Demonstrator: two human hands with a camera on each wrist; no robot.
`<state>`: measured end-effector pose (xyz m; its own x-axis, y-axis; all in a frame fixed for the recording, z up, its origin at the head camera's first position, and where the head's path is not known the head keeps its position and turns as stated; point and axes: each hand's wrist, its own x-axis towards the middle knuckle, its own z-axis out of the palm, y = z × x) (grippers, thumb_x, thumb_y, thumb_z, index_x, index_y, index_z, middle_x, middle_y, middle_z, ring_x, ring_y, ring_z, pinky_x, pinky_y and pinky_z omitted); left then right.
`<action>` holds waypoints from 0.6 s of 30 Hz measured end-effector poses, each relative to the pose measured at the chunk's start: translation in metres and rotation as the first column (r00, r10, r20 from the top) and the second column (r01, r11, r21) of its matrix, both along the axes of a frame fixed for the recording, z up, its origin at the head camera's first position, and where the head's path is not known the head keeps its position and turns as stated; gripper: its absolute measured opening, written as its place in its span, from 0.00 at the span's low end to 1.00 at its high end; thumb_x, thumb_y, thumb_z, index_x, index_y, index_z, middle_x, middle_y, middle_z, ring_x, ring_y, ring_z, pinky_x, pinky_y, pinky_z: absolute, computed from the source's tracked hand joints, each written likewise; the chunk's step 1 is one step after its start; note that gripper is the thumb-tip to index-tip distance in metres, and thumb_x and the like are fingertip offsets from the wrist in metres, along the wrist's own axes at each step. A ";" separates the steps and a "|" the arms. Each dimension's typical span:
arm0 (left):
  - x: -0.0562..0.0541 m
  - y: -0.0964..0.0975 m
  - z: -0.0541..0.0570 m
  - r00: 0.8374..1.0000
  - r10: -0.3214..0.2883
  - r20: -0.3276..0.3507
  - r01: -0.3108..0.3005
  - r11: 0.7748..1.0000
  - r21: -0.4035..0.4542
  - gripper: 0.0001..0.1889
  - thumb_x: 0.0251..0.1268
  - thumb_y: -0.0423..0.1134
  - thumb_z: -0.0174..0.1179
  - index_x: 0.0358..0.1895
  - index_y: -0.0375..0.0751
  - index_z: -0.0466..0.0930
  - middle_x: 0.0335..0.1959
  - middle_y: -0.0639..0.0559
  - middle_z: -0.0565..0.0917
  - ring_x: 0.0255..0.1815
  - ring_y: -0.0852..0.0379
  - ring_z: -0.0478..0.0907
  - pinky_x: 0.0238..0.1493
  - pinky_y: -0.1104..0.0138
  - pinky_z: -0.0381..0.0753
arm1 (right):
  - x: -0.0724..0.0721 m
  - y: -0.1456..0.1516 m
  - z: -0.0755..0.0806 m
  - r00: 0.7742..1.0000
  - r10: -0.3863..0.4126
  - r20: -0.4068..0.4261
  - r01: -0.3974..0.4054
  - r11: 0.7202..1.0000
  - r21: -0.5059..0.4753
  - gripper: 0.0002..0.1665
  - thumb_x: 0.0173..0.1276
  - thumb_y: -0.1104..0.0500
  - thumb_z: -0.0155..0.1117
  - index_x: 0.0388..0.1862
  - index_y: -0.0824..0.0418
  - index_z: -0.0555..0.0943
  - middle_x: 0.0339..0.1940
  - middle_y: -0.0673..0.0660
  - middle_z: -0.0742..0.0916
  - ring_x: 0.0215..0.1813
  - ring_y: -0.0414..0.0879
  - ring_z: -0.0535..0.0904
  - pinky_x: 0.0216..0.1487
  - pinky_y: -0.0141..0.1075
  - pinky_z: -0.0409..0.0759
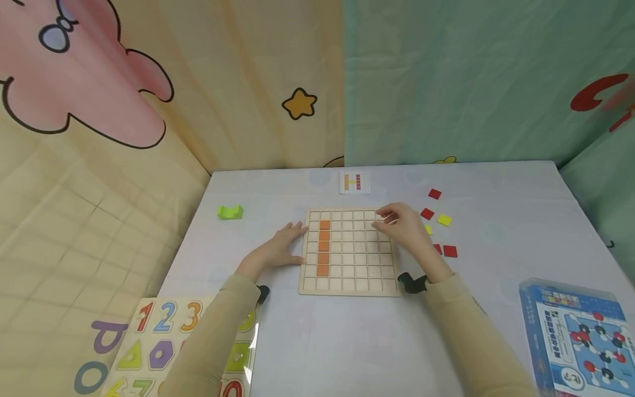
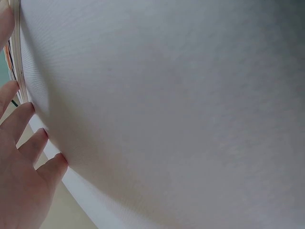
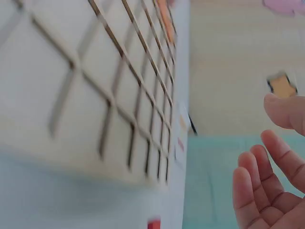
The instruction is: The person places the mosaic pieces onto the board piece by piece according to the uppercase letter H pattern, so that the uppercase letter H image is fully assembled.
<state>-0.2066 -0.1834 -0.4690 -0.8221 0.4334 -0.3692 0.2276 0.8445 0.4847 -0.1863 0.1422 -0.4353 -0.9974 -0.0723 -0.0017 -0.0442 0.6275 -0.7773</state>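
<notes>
A wooden grid board lies on the table, with several orange square tiles in one column of cells near its left side. My left hand touches the board's left edge with spread fingers; the left wrist view shows its fingertips resting on the white surface. Over the board's upper right corner hovers my right hand. Its thumb and fingers are apart and loosely bent, and the right wrist view shows no tile between them. Red tiles and yellow tiles lie scattered to the board's right.
Behind the board lies a small pattern card with orange, yellow and red squares. A green plastic piece sits at the back left. A number-and-shape puzzle board is at the front left, and a blue box at the front right.
</notes>
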 end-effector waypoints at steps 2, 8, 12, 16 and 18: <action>0.000 0.000 0.000 1.000 0.004 0.000 -0.004 1.000 -0.001 0.48 0.58 0.47 0.70 0.79 0.48 0.51 0.82 0.47 0.45 0.83 0.44 0.33 0.80 0.44 0.40 | -0.005 0.020 0.005 0.998 -0.061 0.018 0.061 0.998 -0.003 0.25 0.65 0.52 0.69 0.56 0.64 0.80 0.54 0.64 0.80 0.53 0.57 0.79 0.52 0.48 0.82; 0.001 0.000 0.000 1.000 0.002 -0.002 -0.002 1.000 0.008 0.48 0.59 0.47 0.70 0.79 0.48 0.51 0.82 0.47 0.45 0.83 0.44 0.33 0.80 0.44 0.39 | -0.013 0.067 0.001 0.961 -0.251 0.119 0.252 0.968 0.005 0.30 0.67 0.47 0.67 0.63 0.61 0.76 0.59 0.65 0.79 0.59 0.58 0.73 0.55 0.50 0.80; 0.002 -0.001 0.000 1.000 0.010 0.002 -0.010 1.000 0.018 0.48 0.59 0.47 0.70 0.79 0.49 0.52 0.82 0.48 0.45 0.83 0.44 0.33 0.80 0.43 0.40 | -0.013 0.090 -0.009 0.923 -0.337 0.186 0.338 0.941 0.026 0.33 0.68 0.43 0.64 0.65 0.59 0.74 0.62 0.64 0.77 0.61 0.58 0.70 0.56 0.50 0.81; 0.002 -0.001 0.000 1.000 0.012 0.004 -0.012 1.000 0.023 0.47 0.59 0.47 0.70 0.79 0.49 0.52 0.82 0.48 0.45 0.83 0.44 0.33 0.80 0.43 0.40 | -0.011 0.107 -0.019 0.929 -0.326 0.177 0.327 0.945 0.025 0.32 0.70 0.46 0.61 0.67 0.62 0.72 0.64 0.66 0.76 0.63 0.61 0.70 0.59 0.51 0.79; 0.001 -0.001 0.000 1.000 0.010 0.003 -0.010 1.000 0.024 0.47 0.59 0.47 0.70 0.79 0.49 0.52 0.82 0.48 0.45 0.83 0.45 0.33 0.80 0.44 0.39 | -0.009 0.113 -0.023 0.936 -0.310 0.169 0.312 0.950 0.013 0.32 0.71 0.48 0.60 0.67 0.65 0.71 0.64 0.68 0.75 0.63 0.64 0.70 0.61 0.52 0.77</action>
<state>-0.2053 -0.1846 -0.4693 -0.8255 0.4340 -0.3608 0.2178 0.8347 0.5058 -0.1955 0.2557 -0.4578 -0.9555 0.2404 -0.1708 0.2822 0.5779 -0.7657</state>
